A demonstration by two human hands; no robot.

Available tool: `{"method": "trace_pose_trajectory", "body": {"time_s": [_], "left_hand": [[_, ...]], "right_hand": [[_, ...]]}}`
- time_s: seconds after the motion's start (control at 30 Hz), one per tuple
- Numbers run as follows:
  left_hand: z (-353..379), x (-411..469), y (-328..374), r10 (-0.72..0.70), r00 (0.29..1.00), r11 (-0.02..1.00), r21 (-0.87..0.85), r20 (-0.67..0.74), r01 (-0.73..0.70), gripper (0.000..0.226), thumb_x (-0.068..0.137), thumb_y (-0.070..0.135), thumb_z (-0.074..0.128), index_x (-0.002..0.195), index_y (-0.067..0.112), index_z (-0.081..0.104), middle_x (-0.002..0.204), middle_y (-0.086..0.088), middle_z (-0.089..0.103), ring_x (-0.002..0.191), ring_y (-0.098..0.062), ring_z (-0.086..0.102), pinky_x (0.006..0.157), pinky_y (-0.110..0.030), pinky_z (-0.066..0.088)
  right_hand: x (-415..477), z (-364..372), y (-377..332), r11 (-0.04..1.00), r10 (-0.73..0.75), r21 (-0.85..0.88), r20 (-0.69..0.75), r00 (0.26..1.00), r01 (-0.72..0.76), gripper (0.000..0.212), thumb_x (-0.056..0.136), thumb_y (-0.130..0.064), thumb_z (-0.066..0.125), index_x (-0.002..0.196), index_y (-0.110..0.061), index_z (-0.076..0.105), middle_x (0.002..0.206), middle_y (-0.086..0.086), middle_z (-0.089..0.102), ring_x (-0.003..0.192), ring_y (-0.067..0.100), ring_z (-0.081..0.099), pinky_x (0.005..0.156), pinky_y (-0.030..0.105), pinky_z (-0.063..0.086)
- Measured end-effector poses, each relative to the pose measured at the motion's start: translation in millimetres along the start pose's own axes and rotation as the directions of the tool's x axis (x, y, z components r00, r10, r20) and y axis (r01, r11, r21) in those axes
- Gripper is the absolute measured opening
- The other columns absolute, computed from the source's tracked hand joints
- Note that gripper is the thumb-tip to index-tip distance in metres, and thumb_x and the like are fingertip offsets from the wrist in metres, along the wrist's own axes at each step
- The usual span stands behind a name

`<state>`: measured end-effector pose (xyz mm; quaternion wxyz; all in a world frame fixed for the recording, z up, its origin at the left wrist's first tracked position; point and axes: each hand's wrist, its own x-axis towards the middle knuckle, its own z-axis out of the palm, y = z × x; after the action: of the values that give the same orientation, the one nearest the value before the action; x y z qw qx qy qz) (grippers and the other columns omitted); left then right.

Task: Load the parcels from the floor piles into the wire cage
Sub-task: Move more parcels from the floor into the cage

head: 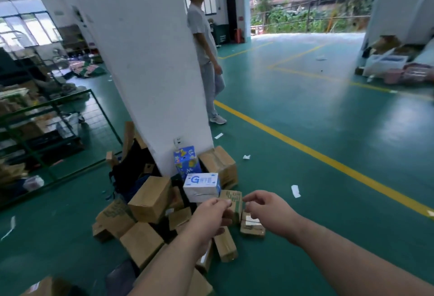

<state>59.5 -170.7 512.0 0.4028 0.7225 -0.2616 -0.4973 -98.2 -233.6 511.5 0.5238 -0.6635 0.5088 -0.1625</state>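
**Pick-up step.** The cage is seen well left of the fingers, and the pile just beyond them. A carton is flanked by the left hand and right hand, fingers loosely curled. The right is empty; the left's hold cannot be told. Closure on the carton is called for next.

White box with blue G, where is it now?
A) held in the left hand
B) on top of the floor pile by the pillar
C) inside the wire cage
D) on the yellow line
B: the white box rests atop the parcel pile at the foot of the pillar, outside the wire cage.
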Motion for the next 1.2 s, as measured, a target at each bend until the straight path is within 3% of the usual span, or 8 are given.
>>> {"method": "trace_pose_trajectory", "body": {"time_s": [0.1,0.23,0.4,0.6,0.83,1.0,1.13,1.2], "left_hand": [[22,61,16,-0.017,0.999,1.0,-0.008,0.041,0.018,0.021,0.101,0.029,0.056,0.111,0.014,0.067,0.095,-0.005,0.072,0.083,-0.021,0.064,0.07,-0.033,0.045],[60,117,47,-0.023,0.99,0.999,0.03,0.137,0.019,0.02,0.101,0.032,0.057,0.11,0.018,0.067,0.1,-0.003,0.073,0.083,-0.02,0.068,0.071,-0.032,0.05],[114,163,88,-0.049,0.973,0.996,0.089,0.227,0.029,0.02,0.1,0.034,0.058,0.11,0.02,0.069,0.106,-0.004,0.074,0.099,-0.026,0.071,0.081,-0.039,0.055],[205,235,118,-0.06,0.978,0.987,0.157,0.2,0.028,0.02,0.102,0.031,0.055,0.108,0.016,0.066,0.108,-0.006,0.073,0.091,-0.024,0.069,0.077,-0.036,0.048],[291,280,149,-0.147,0.98,0.982,0.139,0.138,0.128,0.023,0.103,0.032,0.054,0.113,0.015,0.065,0.11,-0.006,0.071,0.089,-0.021,0.069,0.081,-0.036,0.048],[304,304,172,-0.193,0.979,0.977,0.104,0.066,0.185,0.024,0.104,0.034,0.052,0.115,0.017,0.065,0.112,-0.004,0.07,0.101,-0.021,0.07,0.099,-0.044,0.053],[289,338,179,-0.226,0.974,0.972,0.064,-0.008,0.226,0.023,0.104,0.032,0.052,0.114,0.016,0.064,0.114,-0.007,0.069,0.1,-0.024,0.069,0.085,-0.038,0.053],[280,362,177,-0.247,0.969,0.968,0.05,-0.024,0.248,0.023,0.103,0.033,0.052,0.114,0.017,0.064,0.115,-0.007,0.069,0.101,-0.024,0.069,0.089,-0.042,0.055]], "right_hand": [[36,-27,6,0.999,0.029,-0.034,-0.074,0.997,-0.031,0.018,0.097,-0.024,0.057,0.11,-0.028,0.068,0.096,-0.003,0.074,0.088,0.016,0.071,0.073,0.029,0.057],[74,-71,14,0.996,0.082,-0.028,-0.139,0.987,-0.086,0.02,0.097,-0.027,0.055,0.113,-0.03,0.067,0.096,-0.008,0.072,0.09,0.016,0.07,0.069,0.029,0.056],[119,-134,31,0.99,0.141,0.048,-0.213,0.967,-0.134,0.011,0.095,-0.021,0.057,0.101,-0.024,0.065,0.09,-0.003,0.068,0.07,0.013,0.06,0.053,0.024,0.048],[188,-221,83,0.988,0.149,-0.015,-0.237,0.96,-0.157,0.008,0.092,-0.023,0.058,0.09,-0.018,0.064,0.084,-0.002,0.069,0.063,0.01,0.055,0.051,0.022,0.044],[249,-315,128,0.979,0.19,-0.049,-0.146,0.971,-0.199,0.013,0.093,-0.023,0.056,0.096,-0.013,0.062,0.086,0.002,0.067,0.064,0.015,0.054,0.052,0.025,0.043],[306,-344,130,0.978,0.173,-0.111,-0.048,0.984,-0.177,0.009,0.092,-0.024,0.055,0.095,-0.017,0.061,0.087,0.001,0.068,0.063,0.014,0.054,0.049,0.024,0.043],[356,-344,121,0.974,0.13,-0.191,0.047,0.99,-0.119,0.007,0.092,-0.025,0.055,0.092,-0.021,0.061,0.087,-0.004,0.067,0.068,0.012,0.057,0.056,0.026,0.048],[381,-340,115,0.968,0.117,-0.234,0.09,0.989,-0.093,0.007,0.093,-0.024,0.055,0.093,-0.022,0.061,0.089,-0.004,0.067,0.07,0.013,0.059,0.058,0.026,0.05]]}}
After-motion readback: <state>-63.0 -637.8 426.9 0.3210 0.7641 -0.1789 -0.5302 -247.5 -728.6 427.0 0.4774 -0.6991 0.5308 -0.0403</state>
